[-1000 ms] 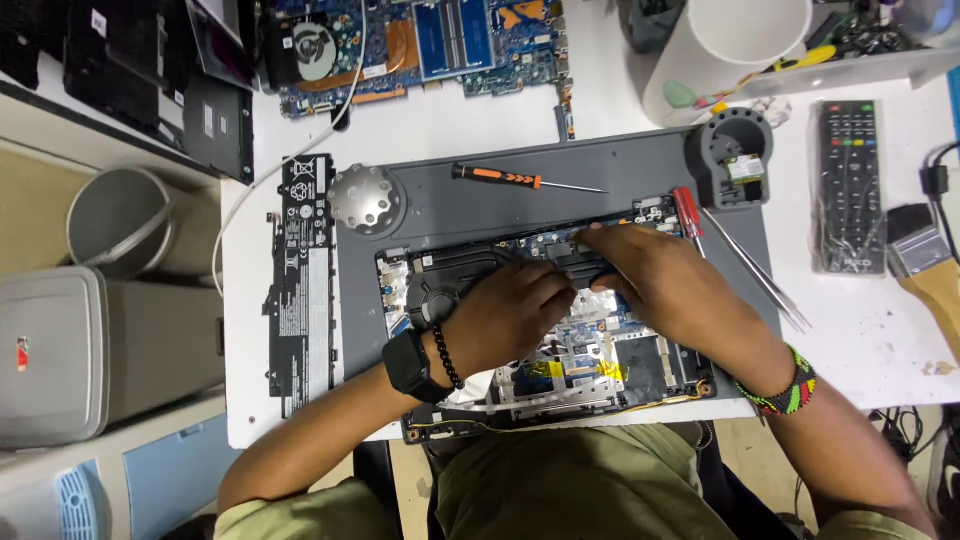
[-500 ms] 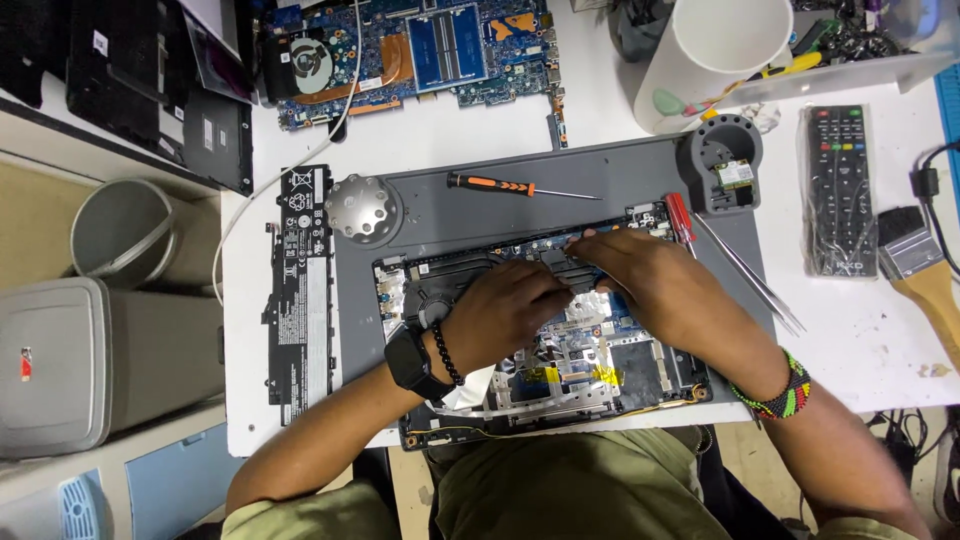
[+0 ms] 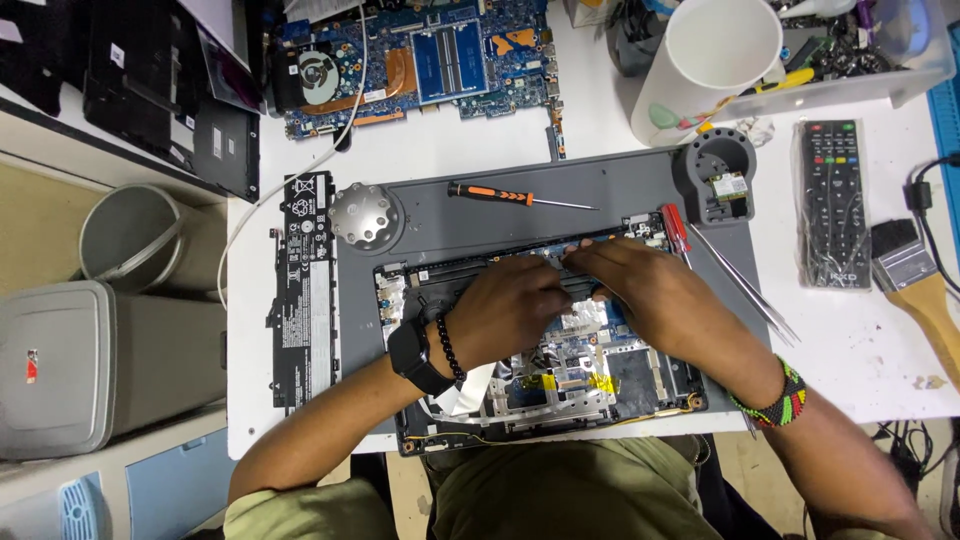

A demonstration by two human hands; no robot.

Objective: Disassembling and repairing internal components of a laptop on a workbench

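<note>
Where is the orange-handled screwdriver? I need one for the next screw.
In the head view, the orange-handled screwdriver lies on the grey mat, beyond the open laptop and both hands, right of the round metal disc.

Bright, even light falls from overhead, washing the white table (image 3: 430, 160) almost flat. Both hands, left (image 3: 510, 310) and right (image 3: 650, 300), cast only faint, short shadows onto the laptop (image 3: 560, 390) beneath them. Glare sits on the cup (image 3: 715, 60) beyond the right hand. Focus is sharp; edges bend slightly and soften.
</note>
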